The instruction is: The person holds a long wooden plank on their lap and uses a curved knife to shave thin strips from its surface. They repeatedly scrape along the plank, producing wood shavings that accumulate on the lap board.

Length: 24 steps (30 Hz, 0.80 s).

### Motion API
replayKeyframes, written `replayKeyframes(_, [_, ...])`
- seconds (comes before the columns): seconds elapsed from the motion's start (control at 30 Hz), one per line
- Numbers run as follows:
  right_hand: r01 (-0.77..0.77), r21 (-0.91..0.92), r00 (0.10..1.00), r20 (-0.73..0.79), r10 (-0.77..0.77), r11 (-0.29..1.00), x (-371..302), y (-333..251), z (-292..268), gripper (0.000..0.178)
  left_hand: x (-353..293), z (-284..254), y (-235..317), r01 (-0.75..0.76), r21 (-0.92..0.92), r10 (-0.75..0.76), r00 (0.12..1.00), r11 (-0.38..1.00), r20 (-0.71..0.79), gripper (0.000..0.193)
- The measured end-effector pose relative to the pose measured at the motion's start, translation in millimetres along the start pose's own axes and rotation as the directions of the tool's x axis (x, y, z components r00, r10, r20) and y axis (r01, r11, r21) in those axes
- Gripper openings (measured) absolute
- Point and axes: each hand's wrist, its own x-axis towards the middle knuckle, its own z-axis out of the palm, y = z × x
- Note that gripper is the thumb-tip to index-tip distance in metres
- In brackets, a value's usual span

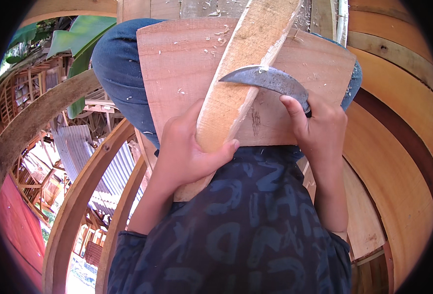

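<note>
A long flat strip of pale wood or bamboo slants from my waist up past the far edge of the board on my lap. My left hand is wrapped round its near end, thumb lying over the top. In my right hand is a sickle, gripped by its dark handle, which my fingers mostly hide. The curved grey blade lies across the strip, its tip pointing left, with pale shavings at its upper edge. Beneath the strip, a reddish wooden board rests across my thighs.
Curled shavings are scattered on the board and the planks beyond. Curved wooden planks rise on the right. Bent wooden ribs stand on the left, with corrugated metal sheets and stacked timber below. A broad green leaf hangs at upper left.
</note>
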Motion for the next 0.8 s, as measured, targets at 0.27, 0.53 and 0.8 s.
replayKeyframes(0.27, [0.095,0.078,0.994,0.044,-0.099,0.992,-17,-11,3,0.051,-7,-5,0,-0.008,0.052,0.008,1.0,0.999,0.001,0.057])
replayKeyframes(0.53, [0.118,0.182,0.993,0.002,-0.12,0.976,-25,-15,9,0.049,-4,-7,4,-0.066,0.092,0.062,0.997,0.994,0.04,0.055])
replayKeyframes(0.8, [-0.033,0.148,0.998,0.051,0.026,0.988,-20,-15,-7,0.05,-14,-4,15,0.059,-0.016,-0.059,0.998,0.998,0.028,0.054])
